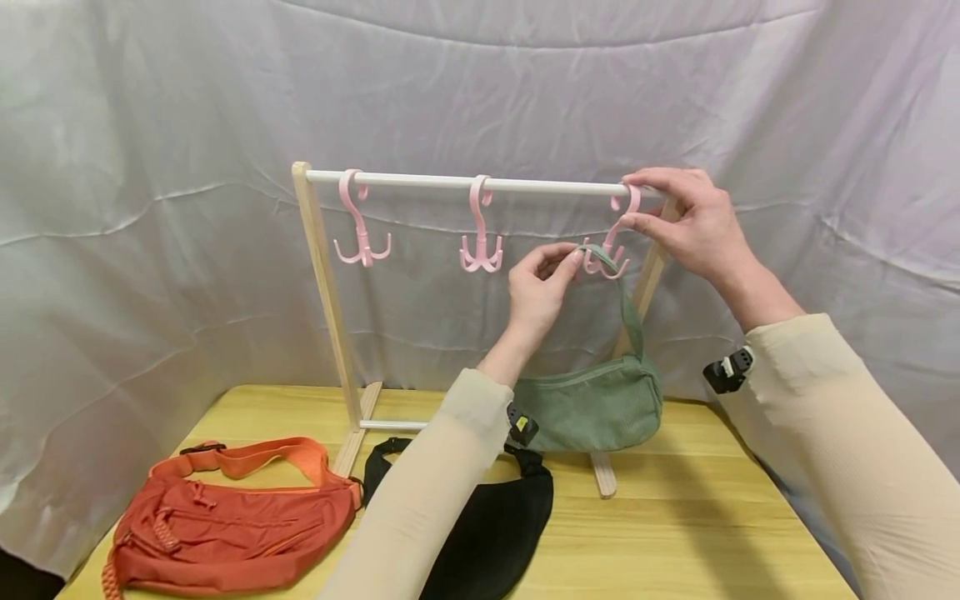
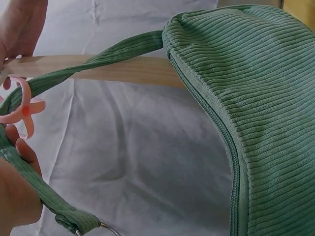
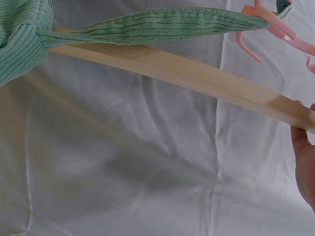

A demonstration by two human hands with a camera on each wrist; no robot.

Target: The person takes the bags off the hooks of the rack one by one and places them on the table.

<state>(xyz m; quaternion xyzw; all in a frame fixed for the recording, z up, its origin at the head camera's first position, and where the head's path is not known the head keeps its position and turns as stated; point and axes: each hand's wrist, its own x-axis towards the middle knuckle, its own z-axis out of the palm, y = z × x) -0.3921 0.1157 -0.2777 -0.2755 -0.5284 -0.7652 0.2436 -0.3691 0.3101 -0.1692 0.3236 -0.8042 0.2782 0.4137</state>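
Note:
A green corduroy shoulder bag (image 1: 600, 408) hangs by its strap (image 2: 54, 78) from a pink four-pronged hook (image 1: 611, 242) at the right of a white rail (image 1: 555, 187). My left hand (image 1: 542, 287) pinches that strap beside the prongs, where it loops over them. Higher up, my right hand (image 1: 693, 217) holds the same hook near its top, the index finger along the rail and the thumb at the stem. In the left wrist view the bag's zipper (image 2: 216, 118) and a metal ring (image 2: 109, 228) show. The right wrist view has only the edge of my right hand.
Two more pink hooks, one at left (image 1: 358, 225) and one in the middle (image 1: 480, 229), hang on the rail. Wooden posts (image 1: 326, 292) carry it. A red-orange waist bag (image 1: 240, 533) and a black bag (image 1: 502, 525), partly behind my left sleeve, lie on the wooden table (image 1: 675, 517).

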